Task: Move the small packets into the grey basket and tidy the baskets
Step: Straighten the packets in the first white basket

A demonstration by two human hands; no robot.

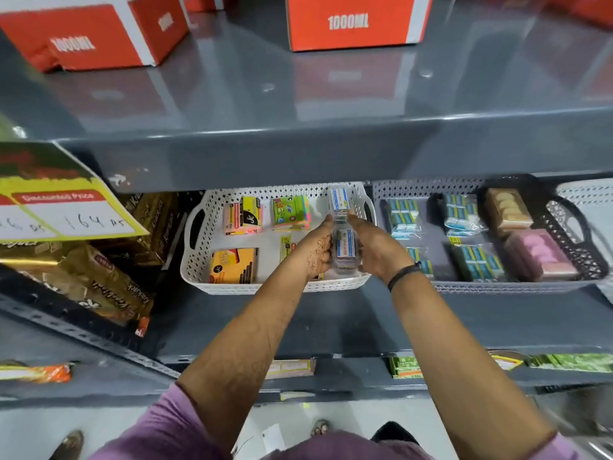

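Both hands reach into a white basket (199, 260) on the middle shelf. My left hand (316, 250) and my right hand (378, 250) press from either side on a clear packet with a blue-and-white label (345, 249). A second such packet (339, 199) stands just behind, at my fingertips. Sticky-note packs (243, 215) lie in the white basket's left half. To the right sits the grey basket (431, 189), holding several small blue-green packets (462, 210).
A black basket (577, 227) with tan and pink packs overlaps the grey basket's right end. Gold biscuit packs (109, 287) lean at the left under a yellow price sign (63, 207). Red 1000ML boxes (351, 21) stand on the shelf above.
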